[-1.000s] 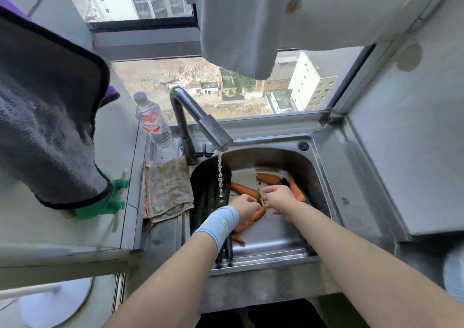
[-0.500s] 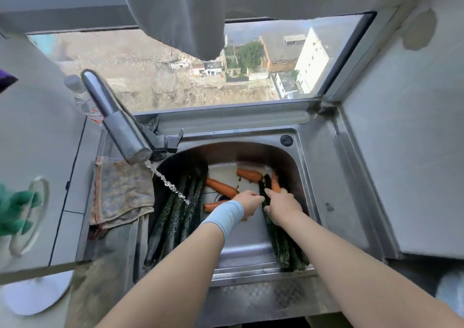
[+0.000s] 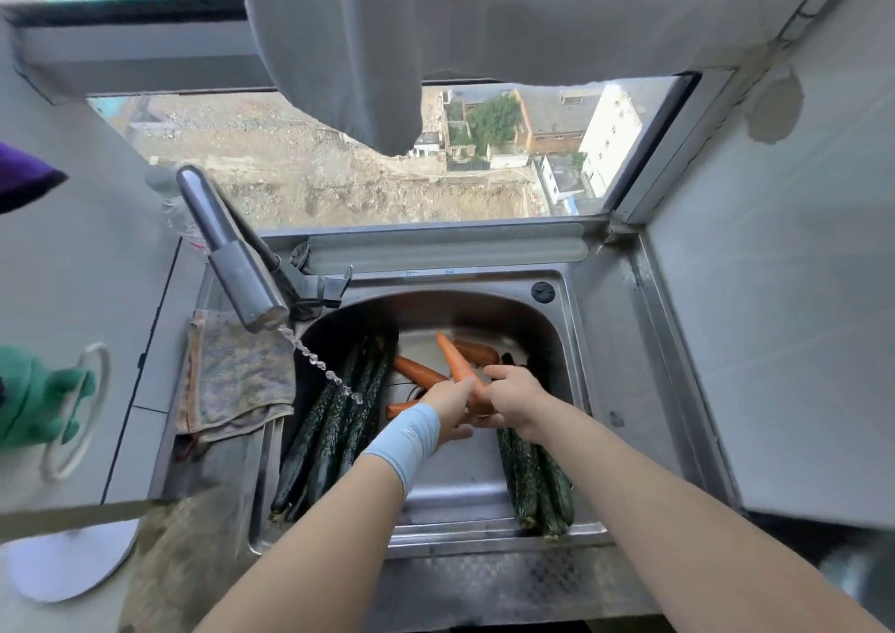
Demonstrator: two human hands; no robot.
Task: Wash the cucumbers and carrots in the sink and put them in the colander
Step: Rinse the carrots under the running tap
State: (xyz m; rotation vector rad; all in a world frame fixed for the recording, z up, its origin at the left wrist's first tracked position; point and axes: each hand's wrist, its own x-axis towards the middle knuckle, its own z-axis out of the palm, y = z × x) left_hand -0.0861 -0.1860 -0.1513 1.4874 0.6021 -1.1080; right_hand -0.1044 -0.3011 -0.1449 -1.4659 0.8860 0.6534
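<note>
- While both hands are meeting over the middle of the sink, the left hand is curling its fingers round the thick end of the held carrot; a pale blue wristband is sitting on that wrist.
- The right hand is gripping the same thick end from the other side, its fingers bent round it; the two hands are lying just beside each other.
- The held carrot is pointing its thin tip away from the person, toward the back of the basin.
- Three loose carrots are lying in the basin; one is resting at the back, one is lying to the left of the hands, and one is showing only its end beside the left wrist.
- A bundle of dark cucumbers is leaning along the left wall of the basin; a second bundle is lying along the right side, partly hidden under the right forearm.
- The faucet is reaching in from the upper left; a thin stream of water is falling onto the left bundle.
- A worn cloth is hanging over the sink's left edge; a green glove is showing at the far left.
- White fabric is hanging in front of the window behind the sink.
</note>
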